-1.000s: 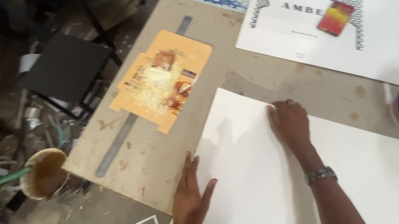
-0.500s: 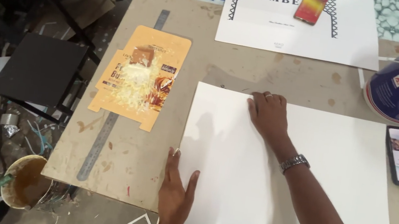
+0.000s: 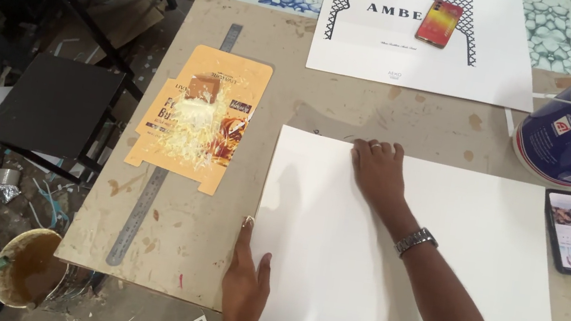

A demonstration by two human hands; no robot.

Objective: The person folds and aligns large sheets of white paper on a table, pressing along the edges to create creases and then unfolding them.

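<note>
Directly under both hands lies the white sheet [image 3: 389, 274], flat on the worktable [image 3: 249, 102], its long axis running left to right. Left hand [image 3: 246, 283] rests open, fingers straight, along the sheet's left edge. Right hand [image 3: 377, 170] lies open, palm down, at the far edge. Neither hand grips anything. Left of the sheet lie a flattened orange carton [image 3: 197, 121] and a steel ruler [image 3: 164, 165].

The scene is evenly and brightly lit by soft daylight. Faint shadows are cast on the large white paper sheet [image 3: 374, 272]. Focus is sharp; slight wide-angle distortion is seen at edges.
</note>
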